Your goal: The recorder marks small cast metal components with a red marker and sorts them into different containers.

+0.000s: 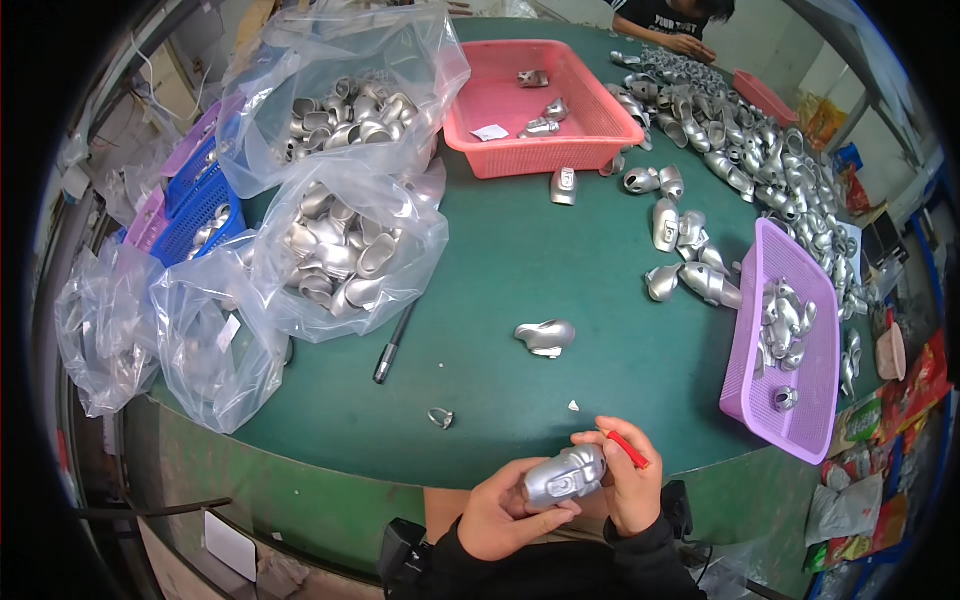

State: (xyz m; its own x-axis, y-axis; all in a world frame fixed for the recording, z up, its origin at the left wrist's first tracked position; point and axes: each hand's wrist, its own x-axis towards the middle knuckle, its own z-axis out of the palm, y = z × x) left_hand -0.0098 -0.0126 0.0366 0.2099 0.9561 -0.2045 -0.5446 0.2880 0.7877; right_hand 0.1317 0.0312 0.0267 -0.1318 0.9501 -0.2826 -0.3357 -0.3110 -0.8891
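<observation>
At the front edge of the green table (480, 300), my left hand (497, 515) is closed round a silver shell-shaped part (565, 477) with a raised oval detail on its face. Close against the part's right end, my right hand (632, 492) grips a small red-handled tool (628, 449); its tip cannot be made out. Another silver part (545, 337) lies alone on the tabletop beyond my hands. Nearer me are a small metal ring piece (440, 418) and a tiny white scrap (573, 405). A black marker pen (386, 360) lies to the left.
Clear plastic bags (420, 270) of silver parts stand on the left, beside blue baskets (215, 225). A pink basket (545, 165) sits at the back, a purple basket (740, 370) at the right. Piled silver parts (770, 165) line the far right, where another person (670, 25) sits.
</observation>
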